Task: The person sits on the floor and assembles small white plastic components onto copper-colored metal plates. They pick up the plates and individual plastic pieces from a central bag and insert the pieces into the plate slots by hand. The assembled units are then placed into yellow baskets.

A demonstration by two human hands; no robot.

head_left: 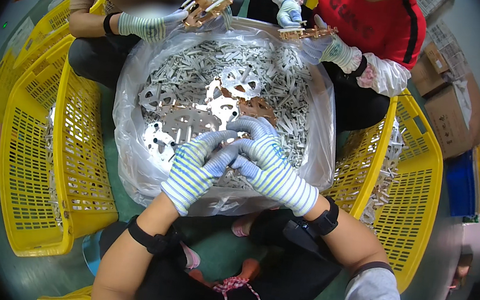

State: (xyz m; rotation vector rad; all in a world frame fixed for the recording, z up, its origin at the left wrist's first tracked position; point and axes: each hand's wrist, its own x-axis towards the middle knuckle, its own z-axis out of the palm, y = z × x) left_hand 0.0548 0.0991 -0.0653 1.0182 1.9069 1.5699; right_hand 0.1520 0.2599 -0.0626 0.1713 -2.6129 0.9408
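Note:
My left hand [195, 166] and my right hand [273, 166], both in striped knit gloves, meet over the near side of a plastic-lined bin [324, 124]. Their fingers are closed together at one spot. What they pinch is mostly hidden; a small coppery glint shows between the fingertips. Just beyond lie round cut-out metal plates: a large grey plate [187, 121], a silvery plate [242, 82] and a copper-coloured plate [261, 111]. Another bright plate [158, 142] rests left of my left hand. Beneath them spreads a heap of small silvery metal strips [294, 91].
Across the bin, two gloved co-workers hold copper-coloured plates, one with pale rods [209, 5], the other seen edge-on [308, 33]. Yellow baskets with metal pieces flank me, left [88, 156] and right [410, 193]. Cardboard boxes [451, 118] stand at the far right.

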